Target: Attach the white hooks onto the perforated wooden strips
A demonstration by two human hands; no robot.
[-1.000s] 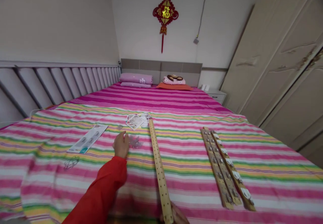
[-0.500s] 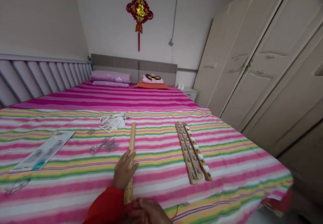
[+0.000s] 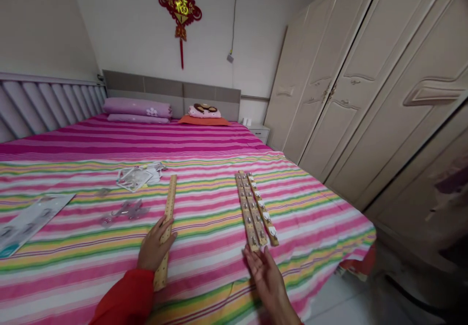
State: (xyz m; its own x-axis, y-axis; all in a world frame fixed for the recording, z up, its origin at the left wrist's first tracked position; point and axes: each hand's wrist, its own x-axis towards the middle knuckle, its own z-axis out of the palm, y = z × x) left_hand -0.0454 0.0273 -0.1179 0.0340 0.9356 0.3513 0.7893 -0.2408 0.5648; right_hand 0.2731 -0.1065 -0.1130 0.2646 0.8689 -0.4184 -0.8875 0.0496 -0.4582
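Note:
My left hand (image 3: 155, 247), in a red sleeve, is closed around a long bare wooden strip with small holes (image 3: 170, 200) that lies lengthwise on the bed. Its fingers and thumb cross over the strip's lower half. To the right, my right hand (image 3: 265, 271) is half turned up with its fingers apart and nothing in them. Its fingertips are close to the near ends of two wooden strips with small metal fittings (image 3: 252, 213); whether they touch I cannot tell. Beside these lies another wooden strip with white, hook-like pieces (image 3: 266, 216).
On the left of the striped bedspread (image 3: 204, 261) are a clear pack with metal pieces (image 3: 34, 220), a pile of cards and plastic packaging (image 3: 139, 176) and small clear bags (image 3: 126, 211). Folded bedding (image 3: 137, 108) lies at the headboard (image 3: 164, 86). A wardrobe (image 3: 329, 86) stands right.
My right hand has moved from beside the bare strip's near end, over to the right, by the strips with fittings, and its fingers have spread. My left hand stays on its strip. The view has shifted right.

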